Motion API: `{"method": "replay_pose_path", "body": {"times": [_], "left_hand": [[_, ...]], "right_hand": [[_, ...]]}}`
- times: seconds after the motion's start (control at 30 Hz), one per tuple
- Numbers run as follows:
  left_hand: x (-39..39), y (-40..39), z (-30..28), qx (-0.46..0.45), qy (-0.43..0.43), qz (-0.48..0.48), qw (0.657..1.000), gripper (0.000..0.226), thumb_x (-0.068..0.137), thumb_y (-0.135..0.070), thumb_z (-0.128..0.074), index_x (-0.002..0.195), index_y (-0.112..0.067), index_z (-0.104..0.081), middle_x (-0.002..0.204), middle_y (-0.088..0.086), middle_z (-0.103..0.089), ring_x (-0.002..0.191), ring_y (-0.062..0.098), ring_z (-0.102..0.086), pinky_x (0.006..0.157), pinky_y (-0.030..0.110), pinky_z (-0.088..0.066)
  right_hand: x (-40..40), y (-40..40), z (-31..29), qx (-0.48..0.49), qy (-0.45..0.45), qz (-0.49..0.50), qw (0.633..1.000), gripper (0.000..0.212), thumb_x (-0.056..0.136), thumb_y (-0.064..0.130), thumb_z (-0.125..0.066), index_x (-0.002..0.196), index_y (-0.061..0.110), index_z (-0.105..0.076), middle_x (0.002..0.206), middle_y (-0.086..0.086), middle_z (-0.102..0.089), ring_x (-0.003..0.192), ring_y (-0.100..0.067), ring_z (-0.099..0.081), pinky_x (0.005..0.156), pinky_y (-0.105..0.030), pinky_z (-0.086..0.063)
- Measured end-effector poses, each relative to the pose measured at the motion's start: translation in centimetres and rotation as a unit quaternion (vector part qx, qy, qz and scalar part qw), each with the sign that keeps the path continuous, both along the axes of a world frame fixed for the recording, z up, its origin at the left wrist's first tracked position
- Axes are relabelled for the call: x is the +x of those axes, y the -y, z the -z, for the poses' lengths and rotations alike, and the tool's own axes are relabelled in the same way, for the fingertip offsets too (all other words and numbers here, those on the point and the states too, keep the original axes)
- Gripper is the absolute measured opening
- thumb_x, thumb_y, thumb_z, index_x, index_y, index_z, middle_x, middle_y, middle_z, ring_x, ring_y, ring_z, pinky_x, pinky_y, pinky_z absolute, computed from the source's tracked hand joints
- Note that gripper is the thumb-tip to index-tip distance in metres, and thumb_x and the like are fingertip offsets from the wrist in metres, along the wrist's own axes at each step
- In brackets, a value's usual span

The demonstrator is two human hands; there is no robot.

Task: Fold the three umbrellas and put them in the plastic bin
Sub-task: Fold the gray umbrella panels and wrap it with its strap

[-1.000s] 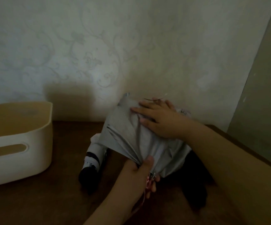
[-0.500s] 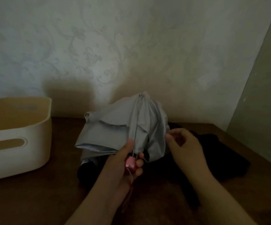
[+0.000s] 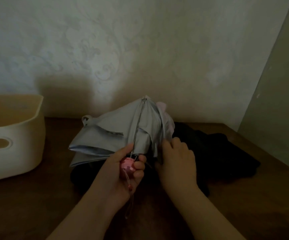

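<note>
The left hand (image 3: 123, 172) curls tight around the pink handle (image 3: 127, 164) of the grey umbrella (image 3: 109, 135). The umbrella is half shut and sits over the table (image 3: 36, 196), near the middle. The right hand (image 3: 176, 163) pinches the cloth at its right edge. A black umbrella (image 3: 218, 153) lies behind the hands. The bin (image 3: 19, 144) stands at the left.

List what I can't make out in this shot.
- Bin: head view, left edge cuts it off; its inside is hidden by its wall.
- Dark umbrellas: too dim to count or tell if folded; grey umbrella covers part.
- Right hand fingertips: hidden in canopy folds.
</note>
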State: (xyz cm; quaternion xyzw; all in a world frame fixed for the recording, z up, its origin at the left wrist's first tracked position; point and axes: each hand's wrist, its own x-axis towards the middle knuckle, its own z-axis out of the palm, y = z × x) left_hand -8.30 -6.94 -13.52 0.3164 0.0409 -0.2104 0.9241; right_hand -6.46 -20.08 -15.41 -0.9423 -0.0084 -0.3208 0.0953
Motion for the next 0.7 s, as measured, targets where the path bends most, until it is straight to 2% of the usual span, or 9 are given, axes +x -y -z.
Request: {"method": "replay_pose_path", "body": {"times": [0.07, 0.13, 0.23, 0.3, 0.4, 0.47, 0.53, 0.6, 0.7], "left_hand": [[0.0, -0.1, 0.1, 0.016, 0.003, -0.012, 1.0, 0.02, 0.071, -0.023, -0.056, 0.079, -0.006, -0.049, 0.058, 0.006, -0.05, 0.034, 0.008, -0.043, 0.03, 0.013, -0.032], [0.4, -0.2, 0.2, 0.027, 0.003, -0.028, 0.999, 0.02, 0.07, -0.021, -0.056, 0.079, -0.006, -0.049, 0.056, 0.006, -0.05, 0.033, 0.009, -0.042, 0.03, 0.012, -0.032], [0.9, 0.0, 0.6, 0.054, 0.002, -0.048, 0.997, 0.016, 0.082, -0.019, -0.051, 0.076, -0.005, -0.048, 0.05, 0.005, -0.049, 0.03, 0.009, -0.041, 0.029, 0.011, -0.03], [1.1, 0.0, 0.9, 0.061, 0.005, -0.07, 0.996, 0.018, 0.089, -0.016, -0.046, 0.076, -0.004, -0.049, 0.049, 0.005, -0.05, 0.03, 0.009, -0.042, 0.03, 0.011, -0.03], [1.2, 0.0, 1.1, 0.061, 0.018, -0.092, 0.994, 0.016, 0.092, -0.015, -0.044, 0.08, -0.005, -0.049, 0.05, 0.006, -0.051, 0.031, 0.009, -0.043, 0.03, 0.012, -0.031], [1.4, -0.1, 1.2, 0.063, 0.022, -0.097, 0.993, 0.017, 0.092, -0.014, -0.043, 0.079, -0.005, -0.049, 0.05, 0.006, -0.051, 0.032, 0.009, -0.043, 0.03, 0.012, -0.031], [1.4, 0.0, 1.3, 0.071, 0.027, -0.098, 0.992, 0.018, 0.093, -0.015, -0.042, 0.079, -0.005, -0.049, 0.05, 0.006, -0.051, 0.032, 0.009, -0.044, 0.031, 0.012, -0.032], [1.4, 0.0, 1.4, 0.072, 0.028, -0.094, 0.993, 0.019, 0.094, -0.017, -0.041, 0.081, -0.005, -0.049, 0.051, 0.007, -0.052, 0.033, 0.009, -0.045, 0.031, 0.013, -0.033], [1.5, -0.1, 1.4, 0.058, 0.028, -0.094, 0.994, 0.021, 0.094, -0.02, -0.039, 0.085, -0.004, -0.05, 0.054, 0.007, -0.053, 0.036, 0.01, -0.046, 0.031, 0.015, -0.035]], "right_hand": [[0.0, 0.8, -0.9, 0.078, 0.016, 0.013, 0.997, 0.01, 0.086, 0.023, -0.061, 0.086, 0.019, -0.052, 0.079, 0.0, -0.052, 0.065, -0.017, -0.046, 0.054, -0.029, -0.029], [-0.2, 2.8, -1.5, 0.238, 0.034, -0.017, 0.971, 0.008, 0.094, 0.023, -0.049, 0.087, 0.019, -0.051, 0.07, 0.002, -0.052, 0.058, -0.014, -0.048, 0.05, -0.031, -0.035], [-1.5, 3.4, -1.7, 0.369, 0.089, -0.089, 0.921, 0.009, 0.095, 0.016, -0.049, 0.091, 0.023, -0.05, 0.073, 0.008, -0.055, 0.062, -0.001, -0.054, 0.049, -0.012, -0.04], [-1.5, 2.9, -1.4, 0.366, 0.092, -0.093, 0.921, 0.017, 0.094, 0.012, -0.051, 0.094, 0.029, -0.047, 0.085, 0.012, -0.054, 0.073, 0.003, -0.053, 0.056, -0.007, -0.04], [-1.3, 2.8, -1.4, 0.317, 0.155, -0.068, 0.933, 0.022, 0.088, 0.012, -0.057, 0.098, 0.027, -0.045, 0.101, 0.006, -0.045, 0.08, -0.005, -0.047, 0.066, -0.013, -0.038], [-1.1, 2.9, -1.4, 0.251, 0.197, -0.035, 0.947, 0.017, 0.083, 0.019, -0.062, 0.098, 0.019, -0.053, 0.103, 0.0, -0.044, 0.086, -0.014, -0.047, 0.069, -0.025, -0.042], [-0.6, 2.9, -1.6, 0.163, 0.21, -0.007, 0.964, 0.02, 0.077, 0.029, -0.065, 0.089, 0.015, -0.058, 0.094, -0.004, -0.047, 0.081, -0.018, -0.047, 0.064, -0.03, -0.042], [0.0, 2.9, -2.1, 0.103, 0.163, 0.014, 0.981, 0.017, 0.079, 0.032, -0.064, 0.077, 0.018, -0.055, 0.082, 0.002, -0.046, 0.073, -0.016, -0.046, 0.056, -0.027, -0.035], [0.6, 3.5, -2.1, 0.121, 0.104, 0.005, 0.987, 0.006, 0.091, 0.024, -0.057, 0.087, 0.021, -0.061, 0.085, 0.006, -0.052, 0.074, -0.013, -0.051, 0.052, -0.024, -0.029]]}}
